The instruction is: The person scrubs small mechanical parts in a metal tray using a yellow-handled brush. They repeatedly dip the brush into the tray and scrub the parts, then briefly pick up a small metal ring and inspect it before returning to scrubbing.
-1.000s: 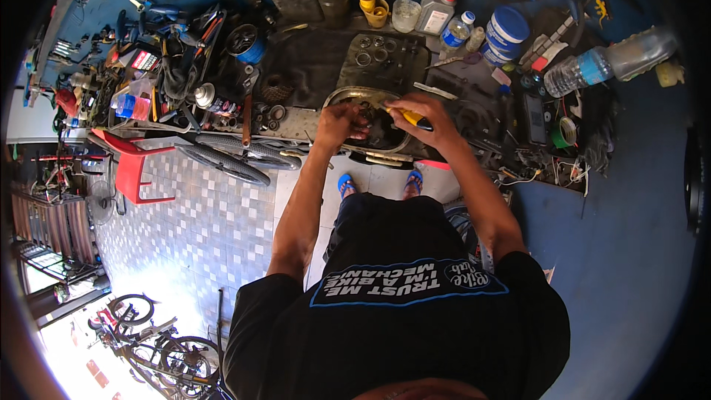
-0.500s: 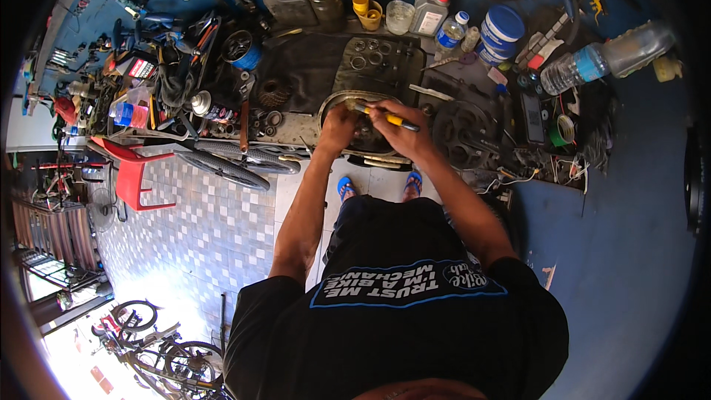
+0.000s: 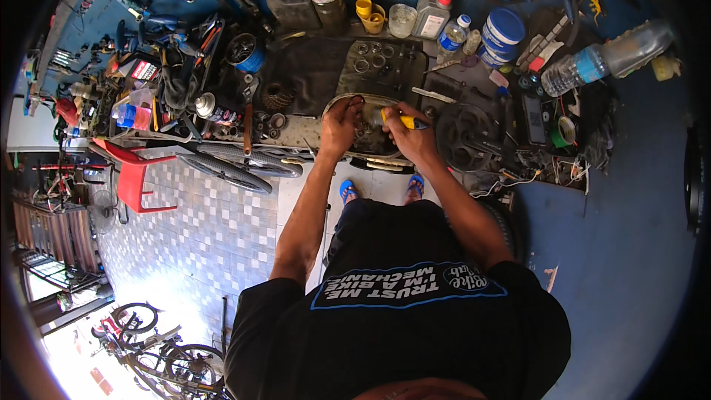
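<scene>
The worktop [image 3: 302,127] carries a tray [image 3: 378,154] at its front edge, probably for easy reach. Over it the left hand [image 3: 338,127] curls, holding what I cannot tell; apart, the right hand [image 3: 409,137] is clamped around a yellow tool [image 3: 416,123], perhaps for control.

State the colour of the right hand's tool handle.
The tool handle is yellow and black; see the head view.

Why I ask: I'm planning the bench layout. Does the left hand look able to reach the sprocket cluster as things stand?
Probably yes: the sprocket cluster lies nearby, left of the left hand, with seemingly only the rim of the oval tray between; that hand looks occupied, though.
</scene>
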A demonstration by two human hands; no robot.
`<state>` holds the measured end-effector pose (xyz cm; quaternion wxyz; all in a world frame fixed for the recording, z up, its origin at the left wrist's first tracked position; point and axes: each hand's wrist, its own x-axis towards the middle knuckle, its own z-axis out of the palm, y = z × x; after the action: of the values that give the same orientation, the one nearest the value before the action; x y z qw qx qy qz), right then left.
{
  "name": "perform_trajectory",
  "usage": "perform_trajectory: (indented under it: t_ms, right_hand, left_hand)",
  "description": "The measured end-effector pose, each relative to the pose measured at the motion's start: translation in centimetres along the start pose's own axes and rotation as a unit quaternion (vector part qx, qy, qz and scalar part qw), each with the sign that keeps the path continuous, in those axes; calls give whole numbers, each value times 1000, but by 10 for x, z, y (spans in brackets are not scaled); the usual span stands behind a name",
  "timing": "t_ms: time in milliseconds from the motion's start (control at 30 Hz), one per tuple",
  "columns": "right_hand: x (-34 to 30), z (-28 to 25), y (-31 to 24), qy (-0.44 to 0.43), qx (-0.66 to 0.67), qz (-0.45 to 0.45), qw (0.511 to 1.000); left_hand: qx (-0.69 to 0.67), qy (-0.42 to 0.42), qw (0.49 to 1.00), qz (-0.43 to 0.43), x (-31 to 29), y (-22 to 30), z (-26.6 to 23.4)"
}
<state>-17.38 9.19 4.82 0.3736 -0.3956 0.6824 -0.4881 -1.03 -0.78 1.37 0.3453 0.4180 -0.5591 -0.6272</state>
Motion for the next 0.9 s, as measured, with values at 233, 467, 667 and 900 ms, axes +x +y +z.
perform_trajectory:
  t_ms: [233, 467, 667, 900]
  right_hand:
    - [-4, -11, 7, -32, 25, 48, 998]
    - [-8, -33, 32, -55, -48, -100, 992]
    - [-15, -48, 23, -96, -244, -182, 948]
    - [3, -21, -15, -51, -58, -156, 985]
  left_hand:
    - [-41, 17, 999, -22, 2, -8, -1]
    - [-171, -15, 979, -111, 2, 6, 0]
    - [-167, -26, 981, -98, 6, -9, -6]
    - [-18, -44, 994, -95, 9, -19, -8]
